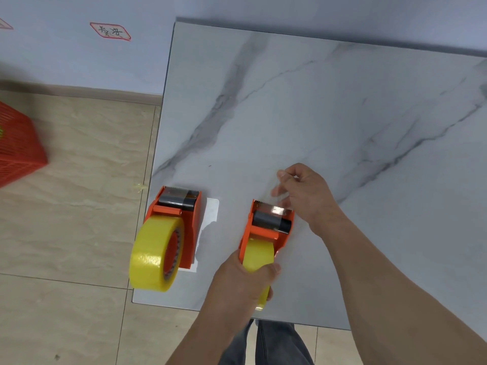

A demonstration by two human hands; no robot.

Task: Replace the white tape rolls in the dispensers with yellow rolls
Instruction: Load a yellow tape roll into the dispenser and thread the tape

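Note:
Two orange tape dispensers lie on the marble table. The left dispenser rests near the table's left edge and carries a yellow roll. My left hand grips the second yellow roll mounted in the right dispenser. My right hand is just beyond that dispenser's toothed blade, pinching a clear strip of tape that runs from the blade up to my fingers. No white roll is in view.
A red mesh basket stands on the tiled floor at the far left. A white card lies under the left dispenser. The table's near edge is close to my legs, its left edge beside the left dispenser.

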